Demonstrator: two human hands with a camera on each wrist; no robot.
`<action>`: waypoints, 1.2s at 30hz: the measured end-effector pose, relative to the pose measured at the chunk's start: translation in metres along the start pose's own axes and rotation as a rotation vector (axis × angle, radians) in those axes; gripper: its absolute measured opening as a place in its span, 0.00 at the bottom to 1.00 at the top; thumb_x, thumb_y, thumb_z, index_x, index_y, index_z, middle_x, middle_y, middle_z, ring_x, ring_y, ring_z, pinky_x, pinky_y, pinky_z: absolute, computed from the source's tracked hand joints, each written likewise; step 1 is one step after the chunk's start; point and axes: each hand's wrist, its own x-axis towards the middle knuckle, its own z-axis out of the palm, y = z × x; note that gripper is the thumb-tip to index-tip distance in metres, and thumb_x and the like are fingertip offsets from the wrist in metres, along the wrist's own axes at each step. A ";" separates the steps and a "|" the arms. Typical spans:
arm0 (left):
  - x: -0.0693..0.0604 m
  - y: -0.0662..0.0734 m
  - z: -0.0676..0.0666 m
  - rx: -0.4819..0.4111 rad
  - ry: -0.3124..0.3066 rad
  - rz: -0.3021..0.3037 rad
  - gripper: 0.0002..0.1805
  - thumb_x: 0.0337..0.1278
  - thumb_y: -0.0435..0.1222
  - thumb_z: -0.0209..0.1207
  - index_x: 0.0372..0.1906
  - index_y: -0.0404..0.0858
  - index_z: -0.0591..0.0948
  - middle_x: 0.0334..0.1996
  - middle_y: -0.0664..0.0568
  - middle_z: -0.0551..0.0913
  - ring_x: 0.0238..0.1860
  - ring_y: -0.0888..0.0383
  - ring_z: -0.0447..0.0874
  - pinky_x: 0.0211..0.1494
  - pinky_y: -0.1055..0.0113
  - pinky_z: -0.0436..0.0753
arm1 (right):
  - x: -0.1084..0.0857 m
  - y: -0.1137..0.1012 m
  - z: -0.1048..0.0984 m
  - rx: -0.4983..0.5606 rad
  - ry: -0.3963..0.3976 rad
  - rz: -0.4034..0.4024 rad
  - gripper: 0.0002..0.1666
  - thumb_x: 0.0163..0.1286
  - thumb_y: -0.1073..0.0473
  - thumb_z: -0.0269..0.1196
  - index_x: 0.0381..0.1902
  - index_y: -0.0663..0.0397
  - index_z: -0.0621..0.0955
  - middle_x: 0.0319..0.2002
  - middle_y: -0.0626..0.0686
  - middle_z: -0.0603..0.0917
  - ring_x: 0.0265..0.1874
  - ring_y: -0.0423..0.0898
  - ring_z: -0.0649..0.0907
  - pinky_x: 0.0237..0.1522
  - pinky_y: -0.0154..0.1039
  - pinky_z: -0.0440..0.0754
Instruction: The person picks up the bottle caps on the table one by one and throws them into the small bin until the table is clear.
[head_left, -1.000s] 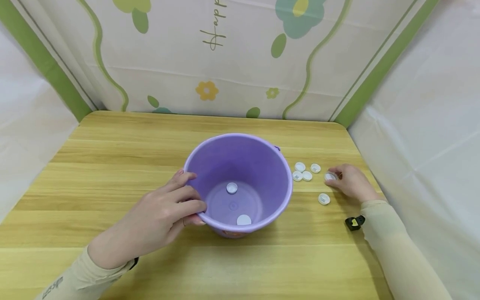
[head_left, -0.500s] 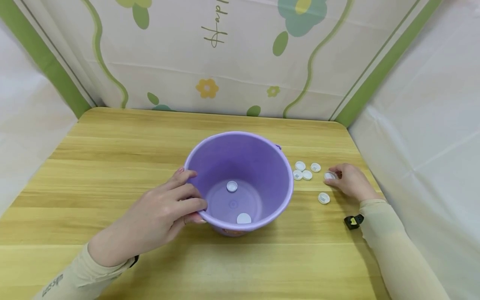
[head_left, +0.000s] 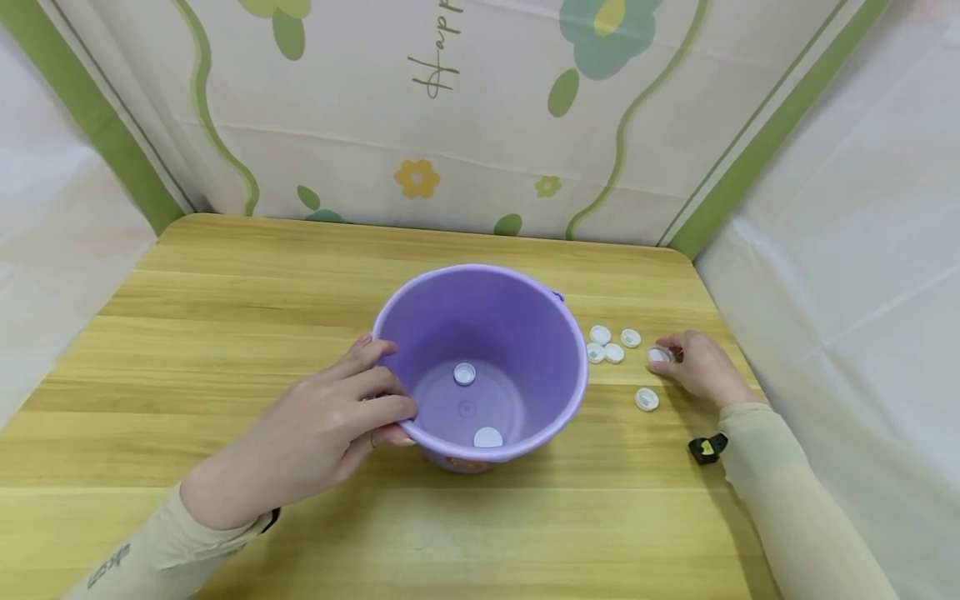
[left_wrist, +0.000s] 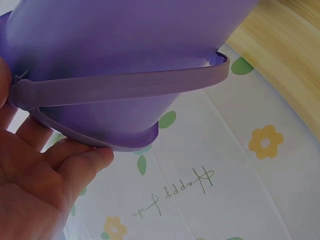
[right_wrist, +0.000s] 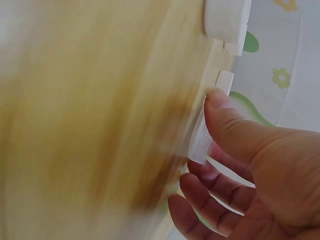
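Note:
My left hand (head_left: 322,425) grips the near-left rim of a purple bucket (head_left: 480,317), fingers over the inside edge. Its folded handle (left_wrist: 135,87) shows in the left wrist view, with the thumb along the rim. Inside lie a white bottle cap (head_left: 464,374) and a white disc (head_left: 488,437), probably a second cap lying top up. At the table's right side my right hand (head_left: 705,367) pinches a ridged white bottle cap (right_wrist: 202,137) between thumb and fingers, low at the tabletop. Nearer to me lies another loose cap (head_left: 647,400).
Several white caps (head_left: 613,353) lie between the bucket and my right hand. The wooden table (head_left: 225,350) ends at a printed cloth wall (head_left: 337,125) at the back, and a white sheet (head_left: 847,275) borders the right. A black wrist device (head_left: 707,449) sits by the right sleeve.
Almost nothing differs. The head view shifts slightly; the left hand stays on the bucket rim and the right hand stays at the same cap.

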 end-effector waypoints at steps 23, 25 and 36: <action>-0.001 -0.001 0.000 0.002 -0.026 -0.020 0.22 0.75 0.52 0.45 0.38 0.43 0.82 0.36 0.56 0.80 0.59 0.44 0.74 0.71 0.42 0.66 | -0.009 -0.036 -0.046 -0.039 0.155 -0.174 0.29 0.67 0.55 0.68 0.58 0.71 0.78 0.43 0.66 0.81 0.39 0.59 0.82 0.40 0.53 0.81; -0.001 -0.001 0.000 0.001 -0.027 -0.020 0.21 0.75 0.52 0.45 0.38 0.43 0.82 0.35 0.56 0.79 0.59 0.44 0.74 0.72 0.43 0.66 | -0.012 -0.045 -0.051 -0.026 0.175 -0.194 0.28 0.67 0.55 0.68 0.58 0.70 0.79 0.43 0.66 0.80 0.38 0.59 0.83 0.40 0.53 0.83; -0.001 -0.001 -0.001 -0.005 -0.027 -0.017 0.21 0.75 0.52 0.45 0.37 0.43 0.82 0.35 0.56 0.79 0.59 0.44 0.74 0.72 0.43 0.66 | -0.020 -0.096 -0.070 0.004 0.236 -0.317 0.26 0.67 0.58 0.69 0.59 0.66 0.79 0.45 0.58 0.78 0.41 0.53 0.79 0.40 0.51 0.86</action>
